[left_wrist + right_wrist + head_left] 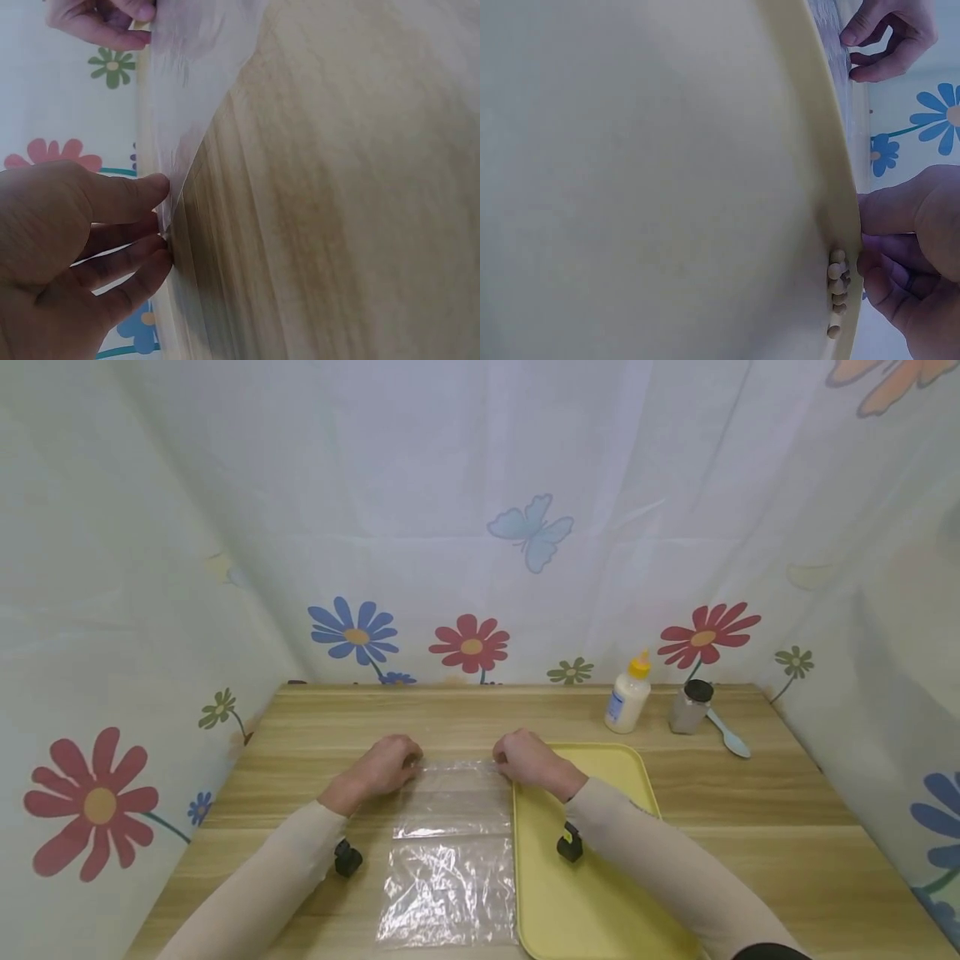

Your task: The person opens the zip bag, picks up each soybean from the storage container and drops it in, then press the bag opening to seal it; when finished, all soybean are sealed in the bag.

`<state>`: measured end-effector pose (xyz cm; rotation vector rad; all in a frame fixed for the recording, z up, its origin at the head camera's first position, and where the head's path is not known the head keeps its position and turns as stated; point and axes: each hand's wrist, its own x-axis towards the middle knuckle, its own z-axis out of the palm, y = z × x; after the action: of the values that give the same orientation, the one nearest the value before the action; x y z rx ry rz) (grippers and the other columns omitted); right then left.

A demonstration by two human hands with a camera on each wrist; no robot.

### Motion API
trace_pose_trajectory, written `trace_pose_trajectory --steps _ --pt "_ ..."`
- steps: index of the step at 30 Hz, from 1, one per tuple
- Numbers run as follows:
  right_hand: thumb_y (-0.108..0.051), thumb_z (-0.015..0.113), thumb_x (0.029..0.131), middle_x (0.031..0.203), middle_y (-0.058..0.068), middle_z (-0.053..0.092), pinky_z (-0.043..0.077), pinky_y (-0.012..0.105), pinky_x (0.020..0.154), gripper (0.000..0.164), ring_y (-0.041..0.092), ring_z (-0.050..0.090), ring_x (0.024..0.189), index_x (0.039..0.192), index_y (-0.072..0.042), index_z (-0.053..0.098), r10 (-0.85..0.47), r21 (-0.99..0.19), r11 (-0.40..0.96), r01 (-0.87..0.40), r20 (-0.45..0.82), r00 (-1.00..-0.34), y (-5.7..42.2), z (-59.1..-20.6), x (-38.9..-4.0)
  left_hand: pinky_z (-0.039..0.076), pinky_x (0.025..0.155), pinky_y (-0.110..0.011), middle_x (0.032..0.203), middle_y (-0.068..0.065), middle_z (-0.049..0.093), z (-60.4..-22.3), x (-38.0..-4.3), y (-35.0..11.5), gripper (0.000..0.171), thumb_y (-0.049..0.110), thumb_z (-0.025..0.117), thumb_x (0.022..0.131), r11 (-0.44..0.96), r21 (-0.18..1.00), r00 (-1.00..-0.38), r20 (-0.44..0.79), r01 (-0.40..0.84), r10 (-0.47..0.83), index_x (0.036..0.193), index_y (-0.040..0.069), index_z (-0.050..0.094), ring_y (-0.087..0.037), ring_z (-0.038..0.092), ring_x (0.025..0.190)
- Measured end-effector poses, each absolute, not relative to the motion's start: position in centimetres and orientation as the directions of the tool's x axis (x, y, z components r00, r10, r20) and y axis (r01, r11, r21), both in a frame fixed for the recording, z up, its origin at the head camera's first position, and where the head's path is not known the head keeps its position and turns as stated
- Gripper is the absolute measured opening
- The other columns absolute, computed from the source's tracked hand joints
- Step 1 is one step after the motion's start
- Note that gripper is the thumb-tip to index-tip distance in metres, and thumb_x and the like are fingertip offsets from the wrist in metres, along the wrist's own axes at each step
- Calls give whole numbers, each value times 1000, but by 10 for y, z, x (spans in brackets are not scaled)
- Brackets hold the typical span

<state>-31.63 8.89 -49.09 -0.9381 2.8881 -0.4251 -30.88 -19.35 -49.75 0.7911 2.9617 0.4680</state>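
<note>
A sheet of clear plastic film, creased across its middle, lies on the wooden table left of the yellow tray. I cannot tell if it is a bag. My left hand pinches its far left corner between thumb and fingers; in the left wrist view that edge of the film is lifted off the wood. At the far right corner my right hand grips the film beside the tray's rim. The tray's wall hides that corner in the right wrist view.
Several small round tan balls sit along the tray's far wall. Behind, a white bottle with a yellow nozzle, a dark-lidded jar and a pale blue spoon stand or lie near a flowered curtain.
</note>
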Motion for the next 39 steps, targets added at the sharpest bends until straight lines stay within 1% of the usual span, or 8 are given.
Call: trace_pose_trajectory --steps 3,6,9,15,22,29,34,39 --pt "-15 71 87 66 -6 60 47 20 57 17 8 54 61 71 -14 67 -585 -275 777 -567 20 -811 88 -492 -316 54 90 -40 100 -9 68 -499 -308 -193 22 10 72 84 825 299 -870 38 480 492 105 2 71 -24 62 95" --pt "-13 73 85 74 -3 66 50 21 62 7 9 58 66 78 -12 72 -575 -277 781 -559 30 -818 87 -492 -315 53 91 -41 100 -9 67 -500 -308 -193 21 10 72 84 827 309 -874 30 469 485 105 3 71 -24 62 96" --pt "-13 73 85 78 -2 68 51 21 65 2 10 58 69 83 -12 73 -565 -282 787 -549 30 -825 87 -492 -314 53 91 -41 99 -9 66 -500 -307 -192 20 10 71 85 825 326 -876 23 462 481 104 3 71 -24 62 95" --pt "-10 72 85 77 -3 67 50 22 65 4 10 57 69 82 -13 73 -555 -262 799 -541 21 -831 85 -495 -315 55 87 -39 96 -7 65 -502 -307 -190 19 9 70 87 830 354 -887 -5 431 463 105 2 71 -21 61 91" --pt "-7 72 83 92 4 73 54 22 70 9 13 64 79 91 -11 75 -539 -262 810 -525 19 -842 85 -498 -314 54 75 -31 86 -3 60 -501 -307 -188 11 8 70 86 837 377 -896 -38 396 442 96 5 68 -16 56 80" --pt "-5 70 84 88 4 72 51 18 63 7 11 61 73 87 -10 74 -544 -282 800 -529 29 -839 84 -499 -314 53 76 -32 86 -3 59 -500 -307 -188 11 6 72 83 836 391 -905 -20 385 426 89 8 64 -18 56 80" --pt "-4 68 84 85 3 70 49 16 60 7 11 59 71 84 -10 72 -549 -280 796 -536 38 -835 83 -497 -315 50 71 -29 81 -2 57 -498 -308 -189 11 6 72 83 837 388 -904 -23 386 428 84 9 62 -16 53 76" --pt "-5 68 86 80 1 68 47 16 55 8 9 57 67 81 -11 69 -538 -285 805 -521 20 -843 83 -497 -316 51 71 -28 80 0 60 -499 -307 -190 9 5 72 82 827 391 -897 -12 403 443 85 8 64 -15 55 75"
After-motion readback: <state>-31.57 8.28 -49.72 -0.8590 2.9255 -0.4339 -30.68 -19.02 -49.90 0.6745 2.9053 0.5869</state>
